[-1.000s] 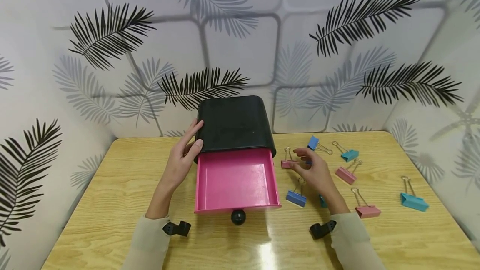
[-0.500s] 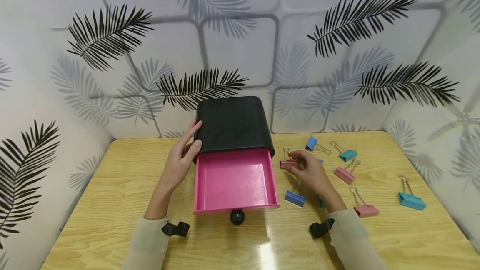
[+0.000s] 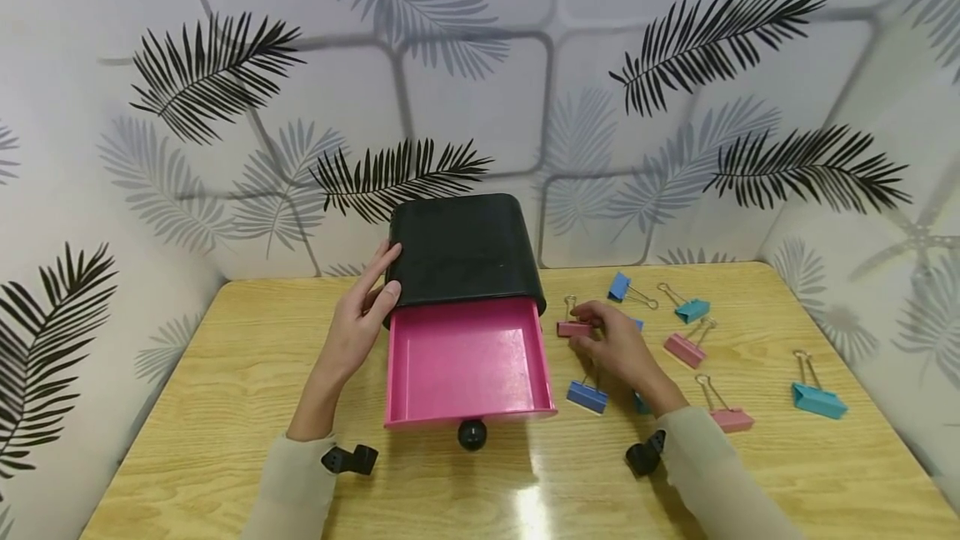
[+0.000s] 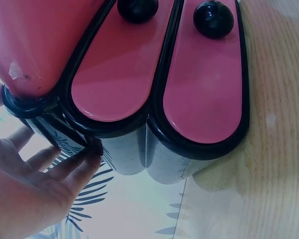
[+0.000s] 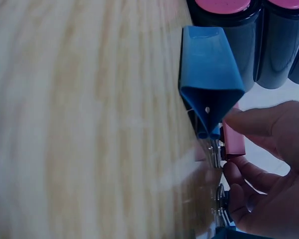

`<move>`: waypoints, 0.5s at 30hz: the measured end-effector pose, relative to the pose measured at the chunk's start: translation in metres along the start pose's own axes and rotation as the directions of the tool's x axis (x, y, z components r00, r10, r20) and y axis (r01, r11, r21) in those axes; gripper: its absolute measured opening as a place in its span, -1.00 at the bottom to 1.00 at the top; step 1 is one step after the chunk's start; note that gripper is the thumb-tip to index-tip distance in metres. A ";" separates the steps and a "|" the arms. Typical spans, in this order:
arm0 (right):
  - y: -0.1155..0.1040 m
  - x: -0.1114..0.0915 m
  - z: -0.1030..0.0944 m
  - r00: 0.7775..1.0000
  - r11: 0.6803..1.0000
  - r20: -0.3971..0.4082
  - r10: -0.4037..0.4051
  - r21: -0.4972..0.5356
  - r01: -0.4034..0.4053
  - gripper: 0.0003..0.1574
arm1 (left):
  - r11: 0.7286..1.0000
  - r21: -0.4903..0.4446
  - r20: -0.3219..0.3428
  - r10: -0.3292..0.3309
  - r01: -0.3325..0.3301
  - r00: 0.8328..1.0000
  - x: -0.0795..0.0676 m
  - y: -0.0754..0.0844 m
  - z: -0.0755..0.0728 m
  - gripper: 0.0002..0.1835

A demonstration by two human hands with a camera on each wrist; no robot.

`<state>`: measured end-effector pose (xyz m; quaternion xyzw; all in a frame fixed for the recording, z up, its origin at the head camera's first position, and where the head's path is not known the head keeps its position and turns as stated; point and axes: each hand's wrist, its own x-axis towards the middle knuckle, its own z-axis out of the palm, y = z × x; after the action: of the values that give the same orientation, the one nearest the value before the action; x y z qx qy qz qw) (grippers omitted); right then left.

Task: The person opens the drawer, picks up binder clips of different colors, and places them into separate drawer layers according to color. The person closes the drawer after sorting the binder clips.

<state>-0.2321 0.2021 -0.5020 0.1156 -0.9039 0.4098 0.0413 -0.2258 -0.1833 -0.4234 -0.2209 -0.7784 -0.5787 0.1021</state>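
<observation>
A black drawer unit (image 3: pixel 465 248) stands against the back wall, its pink top drawer (image 3: pixel 420 422) pulled out toward the person. Along the unit's left side rests my left hand (image 3: pixel 358 332), thumb at the upper front edge; the left wrist view shows its fingers (image 4: pixel 79 169) touching the side. To the right of the unit, my right hand (image 3: pixel 618 347) pinches a pink binder clip (image 3: pixel 572 328) between thumb and fingers, at the tabletop. Close to that hand lies a blue binder clip (image 3: pixel 587 397), large in the right wrist view. Part of the pink clip is hidden by the fingers.
Around the right hand lie more binder clips: a blue one (image 3: pixel 619 287), a teal one (image 3: pixel 692 310), a pink one (image 3: pixel 685 350), another pink one (image 3: pixel 731 419) and a teal one (image 3: pixel 819 400). Two lower drawers with black knobs (image 4: pixel 213 20) are closed.
My right hand has moved slightly left onto the pink binder clip and its fingers have come together on it. My left hand stays against the drawer unit.
</observation>
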 end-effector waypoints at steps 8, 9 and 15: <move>0.003 0.002 0.002 1.000 0.998 -0.013 0.009 -0.054 -0.009 -0.69 | 1.000 0.020 -0.009 0.003 -0.003 1.000 0.001 -0.007 0.000 -0.44; 0.003 0.002 0.002 1.000 0.998 -0.013 0.010 -0.060 -0.011 -0.70 | 1.000 0.024 -0.009 0.004 -0.004 1.000 0.001 -0.008 0.000 -0.43; 0.001 0.002 0.001 1.000 0.997 0.002 0.028 -0.067 -0.028 -0.75 | 1.000 0.014 -0.007 -0.002 0.002 1.000 0.001 0.000 0.001 -0.44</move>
<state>-0.2339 0.2015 -0.5027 0.1020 -0.9186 0.3799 0.0382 -0.2268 -0.1823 -0.4235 -0.2174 -0.7822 -0.5742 0.1056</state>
